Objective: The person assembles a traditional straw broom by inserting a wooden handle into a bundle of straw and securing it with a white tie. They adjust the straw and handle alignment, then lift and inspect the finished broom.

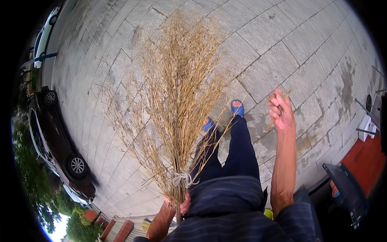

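A large bundle of dry, straw-coloured twigs [177, 88] fans out in front of me, its bushy end pointing away over the paving. Pale string [182, 178] is wound and knotted around its narrow part. Just below that knot my left hand [186, 203] is closed around the gathered stems, close to my waist; the stems partly cover its fingers. Off to the right, apart from the bundle, my right hand [280, 109] is raised in a fist. A short piece of dry stalk [269, 126] passes through it, showing at both sides.
Grey stone paving [274, 48] spreads all around my blue slippers [237, 107]. A dark car [60, 141] is parked at the left, with a white car [44, 34] farther off. At the right are a black chair-like object [346, 189] and a reddish-brown surface [365, 161].
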Tool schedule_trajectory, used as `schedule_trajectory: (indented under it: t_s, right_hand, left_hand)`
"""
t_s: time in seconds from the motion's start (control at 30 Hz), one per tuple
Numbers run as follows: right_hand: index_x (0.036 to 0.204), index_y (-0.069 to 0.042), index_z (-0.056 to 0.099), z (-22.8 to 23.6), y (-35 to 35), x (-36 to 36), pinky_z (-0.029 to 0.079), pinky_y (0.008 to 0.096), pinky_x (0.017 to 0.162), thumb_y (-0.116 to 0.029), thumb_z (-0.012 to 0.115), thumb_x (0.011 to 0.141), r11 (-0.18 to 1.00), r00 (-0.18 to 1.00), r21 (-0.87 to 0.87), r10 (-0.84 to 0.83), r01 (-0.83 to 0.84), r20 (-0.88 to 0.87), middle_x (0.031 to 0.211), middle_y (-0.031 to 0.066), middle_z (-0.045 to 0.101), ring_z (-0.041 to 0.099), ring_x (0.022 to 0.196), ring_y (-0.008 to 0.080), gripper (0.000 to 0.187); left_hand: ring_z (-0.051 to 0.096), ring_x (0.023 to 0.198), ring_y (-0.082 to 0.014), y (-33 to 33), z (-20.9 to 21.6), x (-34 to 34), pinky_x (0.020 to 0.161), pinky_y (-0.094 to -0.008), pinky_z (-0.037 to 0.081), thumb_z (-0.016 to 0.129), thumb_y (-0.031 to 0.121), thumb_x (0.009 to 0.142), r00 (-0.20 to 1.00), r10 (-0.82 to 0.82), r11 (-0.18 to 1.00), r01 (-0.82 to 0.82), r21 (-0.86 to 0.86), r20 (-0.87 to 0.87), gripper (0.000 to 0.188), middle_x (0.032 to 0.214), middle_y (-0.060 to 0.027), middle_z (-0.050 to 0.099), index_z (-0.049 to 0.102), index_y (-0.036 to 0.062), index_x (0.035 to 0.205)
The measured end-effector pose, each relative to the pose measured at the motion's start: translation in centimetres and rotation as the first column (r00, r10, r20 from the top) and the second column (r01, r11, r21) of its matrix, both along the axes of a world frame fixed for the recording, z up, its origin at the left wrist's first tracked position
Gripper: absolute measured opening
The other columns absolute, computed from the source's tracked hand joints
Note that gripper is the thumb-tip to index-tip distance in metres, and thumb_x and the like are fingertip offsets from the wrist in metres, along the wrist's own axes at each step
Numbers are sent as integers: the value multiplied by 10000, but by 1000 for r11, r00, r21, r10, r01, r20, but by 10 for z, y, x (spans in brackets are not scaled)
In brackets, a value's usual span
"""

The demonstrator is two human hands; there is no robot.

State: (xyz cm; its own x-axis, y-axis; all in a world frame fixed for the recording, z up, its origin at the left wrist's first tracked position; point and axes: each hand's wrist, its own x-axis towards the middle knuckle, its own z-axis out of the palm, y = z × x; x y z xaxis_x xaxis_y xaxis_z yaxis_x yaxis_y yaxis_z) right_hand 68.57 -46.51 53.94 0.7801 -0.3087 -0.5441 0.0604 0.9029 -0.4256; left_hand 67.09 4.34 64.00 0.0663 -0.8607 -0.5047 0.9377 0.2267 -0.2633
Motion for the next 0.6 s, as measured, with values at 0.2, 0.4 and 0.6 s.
schedule_trajectory:
  t_s: [0.2, 0.4, 0.6]
  right_hand:
    - [1034, -73, 542, -12, 2, -22, 225, 158, 366, -143, 550, 977, 997, 999, 64, -51, 52, -17, 756, -12, 441, 289, 484, 17, 91]
    - [1040, -58, 534, -14, -3, -34, 230, 160, 362, -136, 540, 981, 990, 996, 105, -88, 89, -14, 763, -9, 440, 280, 479, 23, 98]
    - [1041, -49, 520, -9, -13, -39, 219, 173, 359, -134, 531, 988, 984, 995, 150, -94, 99, -42, 762, -8, 424, 266, 492, 29, 101]
  left_hand:
    - [571, 548, -280, -9, -6, 3, 523, -400, 485, 676, 567, 758, 997, 1, 999, 2, -41, 72, 676, 670, -124, 549, 525, -24, 1050]
    - [583, 572, -284, -17, -11, 9, 552, -413, 494, 661, 599, 752, 999, 13, 999, -11, -49, 39, 711, 701, -121, 555, 513, -23, 1064]
    - [583, 566, -292, -36, -18, 18, 565, -431, 493, 567, 555, 793, 990, 103, 994, -99, -49, 92, 664, 706, -127, 557, 493, -34, 1092]
